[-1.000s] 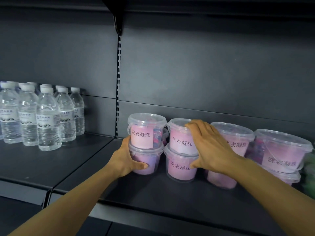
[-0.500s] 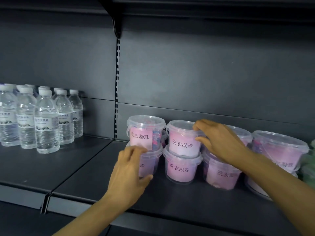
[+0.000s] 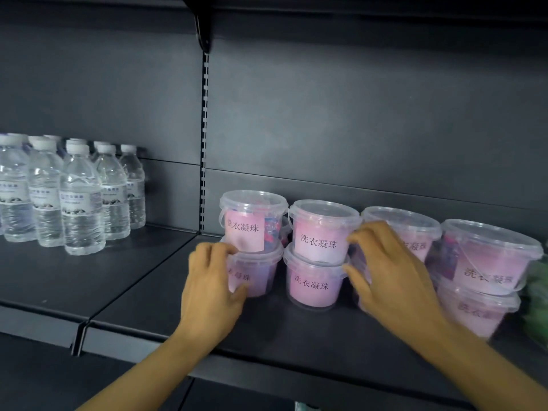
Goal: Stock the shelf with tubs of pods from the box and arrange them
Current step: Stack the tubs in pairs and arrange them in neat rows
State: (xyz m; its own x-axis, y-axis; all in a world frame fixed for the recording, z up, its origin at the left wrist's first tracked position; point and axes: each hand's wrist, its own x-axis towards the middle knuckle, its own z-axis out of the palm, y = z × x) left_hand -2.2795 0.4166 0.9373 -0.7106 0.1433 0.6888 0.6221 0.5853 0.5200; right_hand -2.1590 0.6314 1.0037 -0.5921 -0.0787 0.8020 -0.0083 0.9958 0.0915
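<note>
Clear tubs of pink pods with pink labels stand in stacks of two on the dark shelf (image 3: 296, 330). My left hand (image 3: 213, 280) grips the lower tub (image 3: 261, 274) of the leftmost stack, fingers over its rim and thumb on its front. The upper tub (image 3: 252, 221) sits on top of it. The second stack (image 3: 314, 256) stands free between my hands. My right hand (image 3: 388, 274) curls round the third stack, hiding its lower tub. The third stack's upper tub (image 3: 409, 229) shows behind my fingers. A fourth stack (image 3: 489, 262) stands at the right.
Several water bottles (image 3: 80, 200) stand on the shelf section to the left, past the slotted upright (image 3: 204, 143). Something green (image 3: 538, 298) lies at the right edge beside the fourth stack. Another shelf overhangs above. The shelf's front strip is bare.
My left hand came off the leftmost stack, then closed on its lower tub again. My right hand slid from the second stack's top tub to the third stack and moved lower.
</note>
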